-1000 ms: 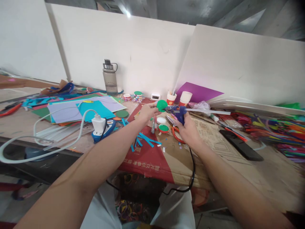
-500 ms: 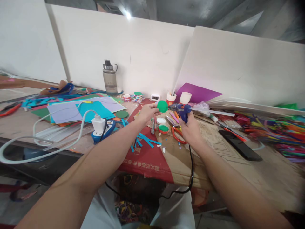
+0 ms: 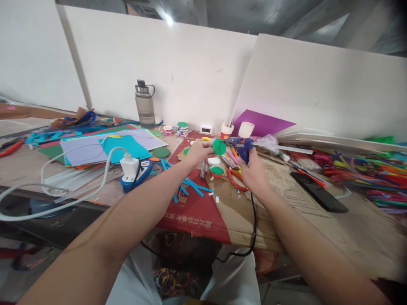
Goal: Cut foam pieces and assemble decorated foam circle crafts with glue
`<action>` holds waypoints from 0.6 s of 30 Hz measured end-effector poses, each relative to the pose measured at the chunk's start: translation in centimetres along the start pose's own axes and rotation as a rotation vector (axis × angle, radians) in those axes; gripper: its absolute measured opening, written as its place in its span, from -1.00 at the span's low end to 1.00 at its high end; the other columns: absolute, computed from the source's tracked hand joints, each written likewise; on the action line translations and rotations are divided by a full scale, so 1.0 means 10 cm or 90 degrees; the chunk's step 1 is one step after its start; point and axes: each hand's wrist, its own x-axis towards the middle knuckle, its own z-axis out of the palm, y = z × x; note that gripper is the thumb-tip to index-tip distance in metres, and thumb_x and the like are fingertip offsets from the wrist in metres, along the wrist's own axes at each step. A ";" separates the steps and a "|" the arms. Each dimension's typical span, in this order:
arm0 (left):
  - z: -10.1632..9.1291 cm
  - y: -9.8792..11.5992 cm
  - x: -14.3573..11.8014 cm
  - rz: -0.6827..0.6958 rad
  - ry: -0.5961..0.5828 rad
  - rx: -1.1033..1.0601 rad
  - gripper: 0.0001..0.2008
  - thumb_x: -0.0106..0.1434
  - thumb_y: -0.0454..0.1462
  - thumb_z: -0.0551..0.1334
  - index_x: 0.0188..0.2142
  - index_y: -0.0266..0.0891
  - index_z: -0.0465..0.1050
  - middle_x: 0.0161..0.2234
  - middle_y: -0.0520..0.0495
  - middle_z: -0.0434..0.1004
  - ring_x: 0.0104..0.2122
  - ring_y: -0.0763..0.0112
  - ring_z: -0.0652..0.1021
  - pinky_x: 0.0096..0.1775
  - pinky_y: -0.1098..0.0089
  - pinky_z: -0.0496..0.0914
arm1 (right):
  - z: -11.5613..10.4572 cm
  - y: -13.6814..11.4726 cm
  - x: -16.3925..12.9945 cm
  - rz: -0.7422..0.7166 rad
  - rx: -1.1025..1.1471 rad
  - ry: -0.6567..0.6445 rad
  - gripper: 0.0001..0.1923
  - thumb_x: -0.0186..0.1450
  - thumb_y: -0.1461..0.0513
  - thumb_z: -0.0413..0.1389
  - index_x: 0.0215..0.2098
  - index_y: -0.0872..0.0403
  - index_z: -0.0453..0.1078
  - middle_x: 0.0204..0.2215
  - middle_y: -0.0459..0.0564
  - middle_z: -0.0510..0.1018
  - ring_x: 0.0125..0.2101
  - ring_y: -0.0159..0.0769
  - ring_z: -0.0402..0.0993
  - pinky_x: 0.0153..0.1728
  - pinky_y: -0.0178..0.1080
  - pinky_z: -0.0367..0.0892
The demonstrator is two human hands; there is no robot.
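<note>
Both hands meet above the middle of the cluttered table [image 3: 318,212]. Left hand [image 3: 197,151] pinches a green disc [image 3: 219,146] by its edge, fingers closed on it, holding it upright with its face turned toward the right. Right hand [image 3: 254,171] is clenched around the grip of a blue glue gun [image 3: 241,146], whose nozzle points left and sits right at the disc, touching it or just short of it; which one is too fine to tell. A clear glue stick [image 3: 282,148] juts from the back of the gun, and its black cord [image 3: 253,228] hangs off the table edge toward the lap.

Compared with a second ago, the disc has shifted a little to the right and has turned from facing the camera to facing the nozzle more, while the gun has been drawn in and tipped so that its tip meets the disc. The gap between the two has closed. That reads as glue being laid on the disc's face, with the disc held in the air and not on the table.

Below the hands lie a green-filled cap [image 3: 216,170], a white cap [image 3: 213,161], red-handled scissors [image 3: 234,177] and blue paper strips [image 3: 190,186]. Further left sit a white plug in a blue socket [image 3: 133,167], coloured paper sheets [image 3: 104,146] and a water bottle [image 3: 145,103]. A black phone [image 3: 319,192] lies to the right.
</note>
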 end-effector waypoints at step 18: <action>-0.05 0.04 0.01 0.024 0.057 -0.018 -0.88 -0.10 -0.38 0.38 -0.48 -0.33 0.56 -0.46 -0.07 0.59 -0.35 0.35 0.60 -0.06 0.20 0.47 | 0.04 0.01 -0.03 -0.028 0.016 -0.055 -0.51 0.31 0.10 0.03 0.18 0.03 0.24 -0.05 0.16 0.57 -0.08 0.07 0.50 -0.04 0.09 0.35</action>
